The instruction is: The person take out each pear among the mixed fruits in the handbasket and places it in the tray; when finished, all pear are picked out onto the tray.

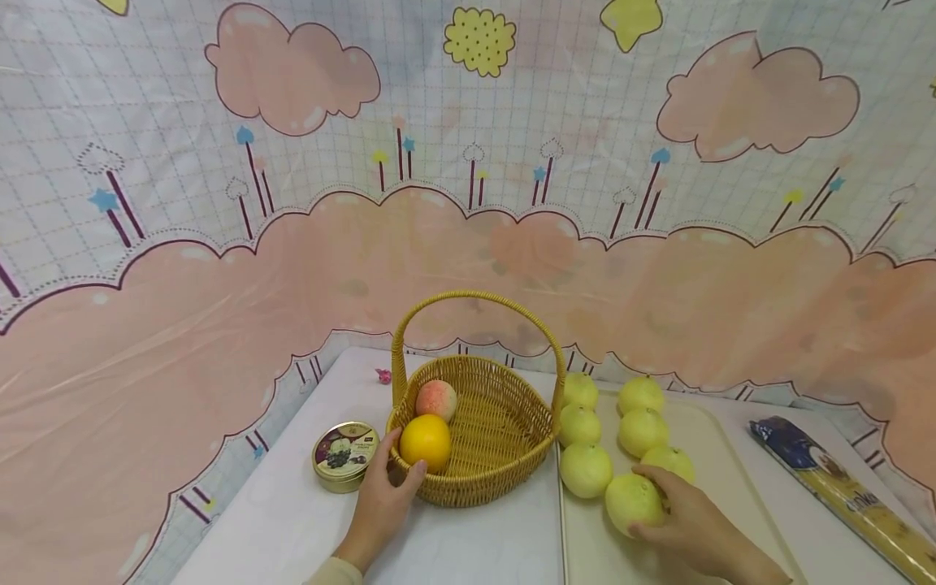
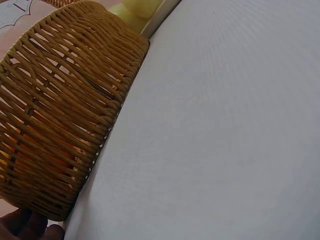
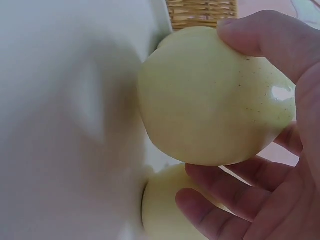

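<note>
My left hand [image 1: 382, 500] grips the near left side of a woven wicker basket [image 1: 475, 486], thumb over the rim beside an orange [image 1: 426, 444]. A pink-and-yellow peach [image 1: 436, 400] lies behind the orange. In the left wrist view, dark fingertips [image 2: 31, 229] press at the end of the basket wall. My right hand [image 1: 691, 516] holds a pale yellow-green round fruit [image 1: 633, 504] at the near end of a cream tray [image 1: 600, 561]. The right wrist view shows thumb and fingers around this fruit [image 3: 215, 100], with another pale fruit [image 3: 172, 207] behind it.
Several more pale fruits [image 1: 585, 470] stand in two rows on the tray, right of the basket. A round printed tin [image 1: 345, 455] is left of the basket, with a small pink item [image 1: 383, 375] behind. A long gold-and-blue packet [image 1: 848, 491] lies at the right.
</note>
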A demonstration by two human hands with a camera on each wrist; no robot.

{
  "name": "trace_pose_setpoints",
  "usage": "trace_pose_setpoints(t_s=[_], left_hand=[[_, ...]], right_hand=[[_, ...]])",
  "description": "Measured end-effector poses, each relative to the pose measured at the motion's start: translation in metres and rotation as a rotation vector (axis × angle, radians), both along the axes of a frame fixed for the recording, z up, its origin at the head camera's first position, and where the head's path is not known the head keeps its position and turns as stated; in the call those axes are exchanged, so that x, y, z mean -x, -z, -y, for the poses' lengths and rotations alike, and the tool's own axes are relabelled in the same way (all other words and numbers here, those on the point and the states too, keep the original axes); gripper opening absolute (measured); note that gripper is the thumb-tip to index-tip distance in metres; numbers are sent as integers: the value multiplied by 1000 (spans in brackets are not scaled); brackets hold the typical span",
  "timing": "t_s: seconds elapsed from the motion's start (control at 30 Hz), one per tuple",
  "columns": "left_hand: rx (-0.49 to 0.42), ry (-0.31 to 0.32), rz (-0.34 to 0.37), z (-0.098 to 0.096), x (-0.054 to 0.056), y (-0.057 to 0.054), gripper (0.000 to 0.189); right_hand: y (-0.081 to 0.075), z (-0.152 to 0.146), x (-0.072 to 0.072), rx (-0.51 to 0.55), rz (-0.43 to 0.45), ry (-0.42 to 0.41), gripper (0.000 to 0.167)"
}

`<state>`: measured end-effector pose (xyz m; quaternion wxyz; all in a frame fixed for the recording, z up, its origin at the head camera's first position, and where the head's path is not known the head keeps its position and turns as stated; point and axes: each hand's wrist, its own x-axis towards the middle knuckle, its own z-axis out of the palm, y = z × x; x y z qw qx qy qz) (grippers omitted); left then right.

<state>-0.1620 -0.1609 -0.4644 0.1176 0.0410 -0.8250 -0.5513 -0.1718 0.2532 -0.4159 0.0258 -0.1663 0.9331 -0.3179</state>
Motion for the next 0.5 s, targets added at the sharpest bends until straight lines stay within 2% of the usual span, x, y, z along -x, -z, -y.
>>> trace_pose_setpoints(t_s=[0.23, 0.5], left_hand=[[0, 5, 2, 0, 0, 0, 71], [9, -2, 8, 1, 1, 2, 72]], right_hand=[[3, 2, -4, -25, 59, 60, 80], [4, 3, -8, -37, 84, 123, 84]])
